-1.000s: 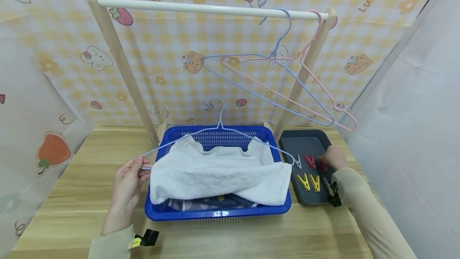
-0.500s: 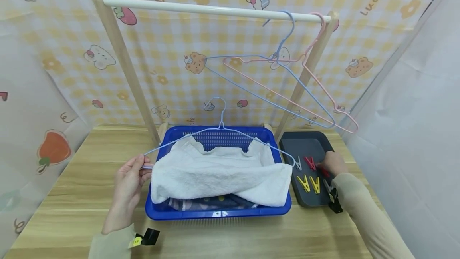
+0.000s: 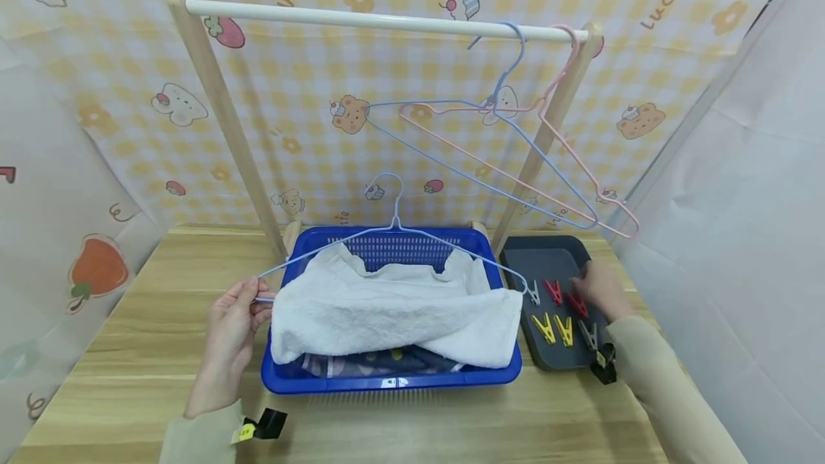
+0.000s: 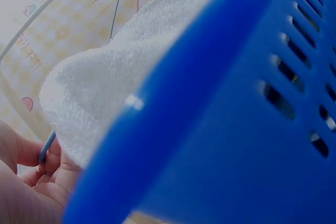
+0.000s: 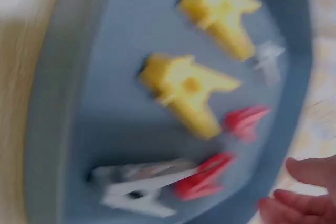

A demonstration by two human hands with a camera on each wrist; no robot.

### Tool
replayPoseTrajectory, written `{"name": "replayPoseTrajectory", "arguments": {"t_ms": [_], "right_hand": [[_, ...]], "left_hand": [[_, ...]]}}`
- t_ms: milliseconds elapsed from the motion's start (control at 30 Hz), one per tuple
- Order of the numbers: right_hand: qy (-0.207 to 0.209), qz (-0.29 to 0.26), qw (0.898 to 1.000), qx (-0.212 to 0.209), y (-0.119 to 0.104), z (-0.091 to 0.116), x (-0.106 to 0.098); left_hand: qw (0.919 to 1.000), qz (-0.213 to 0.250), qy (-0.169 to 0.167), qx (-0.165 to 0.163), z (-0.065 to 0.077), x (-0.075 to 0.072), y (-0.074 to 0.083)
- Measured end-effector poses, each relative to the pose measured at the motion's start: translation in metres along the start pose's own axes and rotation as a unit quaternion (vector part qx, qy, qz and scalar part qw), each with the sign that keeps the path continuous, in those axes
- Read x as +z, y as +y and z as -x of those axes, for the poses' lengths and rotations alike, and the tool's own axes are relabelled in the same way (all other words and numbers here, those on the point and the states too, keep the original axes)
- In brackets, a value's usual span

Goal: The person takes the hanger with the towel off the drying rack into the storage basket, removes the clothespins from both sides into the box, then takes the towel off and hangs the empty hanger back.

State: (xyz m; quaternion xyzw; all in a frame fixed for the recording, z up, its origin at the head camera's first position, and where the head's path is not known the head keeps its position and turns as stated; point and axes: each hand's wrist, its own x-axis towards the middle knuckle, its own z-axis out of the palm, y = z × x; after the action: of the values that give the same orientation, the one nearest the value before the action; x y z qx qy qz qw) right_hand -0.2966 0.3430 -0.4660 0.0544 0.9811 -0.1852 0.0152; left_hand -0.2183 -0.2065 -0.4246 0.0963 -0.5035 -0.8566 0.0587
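Note:
In the head view my left hand point(image 3: 230, 324) pinches the left corner of a blue wire hanger point(image 3: 361, 233). Draped over the hanger's lower bar is a white towel point(image 3: 399, 317), lying across a blue basket point(image 3: 387, 384). The left wrist view shows the thumb and fingers on the blue wire point(image 4: 47, 147) beside the terry cloth. My right hand point(image 3: 602, 288) is over the right side of a dark grey tray point(image 3: 544, 263), just beyond a red clothespin point(image 3: 576, 303). Its thumb and fingers stand apart in the right wrist view, with nothing seen between them.
Two yellow clothespins point(image 3: 564, 331), another red clothespin point(image 3: 553, 291) and two grey ones lie in the tray. Behind the basket stands a wooden rack with a white rail point(image 3: 387, 20). From its right end hang a blue hanger point(image 3: 438, 157) and a pink hanger point(image 3: 573, 152).
My right hand has drawn back from the red clothespin, which now shows more fully and lies slightly shifted in the tray. The left hand, hanger and towel have stayed almost still.

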Motion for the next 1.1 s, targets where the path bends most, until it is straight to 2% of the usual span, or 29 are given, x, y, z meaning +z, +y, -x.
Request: {"name": "replayPoseTrajectory", "arguments": {"t_ms": [67, 133, 200, 267, 333, 467, 600, 767, 967, 1100], "right_hand": [[0.054, -0.037, 0.997, -0.041, -0.017, 0.012, -0.007], [0.098, -0.078, 0.988, -0.088, -0.037, 0.027, -0.013], [0.121, -0.126, 0.976, -0.131, -0.055, 0.042, -0.016], [0.119, -0.160, 0.967, -0.157, -0.070, 0.055, -0.018], [0.102, -0.183, 0.963, -0.171, -0.081, 0.065, -0.018], [0.059, -0.204, 0.963, -0.165, -0.097, 0.076, -0.016], [0.052, -0.217, 0.961, -0.160, -0.108, 0.079, -0.014], [0.063, -0.220, 0.957, -0.177, -0.118, 0.077, -0.015], [0.064, -0.216, 0.959, -0.171, -0.130, 0.072, -0.016], [0.060, -0.235, 0.956, -0.166, -0.132, 0.067, -0.014]], "left_hand": [[1.0000, -0.001, 0.006, -0.005, 0.000, 0.000, 0.000], [0.9998, -0.005, 0.015, -0.008, 0.000, 0.001, 0.001], [0.9996, -0.008, 0.026, -0.012, 0.000, 0.002, 0.002], [0.9992, -0.008, 0.038, -0.014, 0.001, 0.005, 0.003], [0.9987, -0.004, 0.048, -0.017, 0.001, 0.009, 0.004], [0.9979, -0.004, 0.061, -0.020, 0.001, 0.015, 0.006], [0.9978, -0.003, 0.063, -0.018, 0.001, 0.018, 0.007], [0.9988, 0.005, 0.048, -0.014, 0.002, 0.020, 0.008], [0.9997, 0.012, -0.021, 0.008, 0.005, 0.012, 0.005], [0.9978, 0.024, -0.061, 0.007, 0.007, 0.007, 0.004]]}}
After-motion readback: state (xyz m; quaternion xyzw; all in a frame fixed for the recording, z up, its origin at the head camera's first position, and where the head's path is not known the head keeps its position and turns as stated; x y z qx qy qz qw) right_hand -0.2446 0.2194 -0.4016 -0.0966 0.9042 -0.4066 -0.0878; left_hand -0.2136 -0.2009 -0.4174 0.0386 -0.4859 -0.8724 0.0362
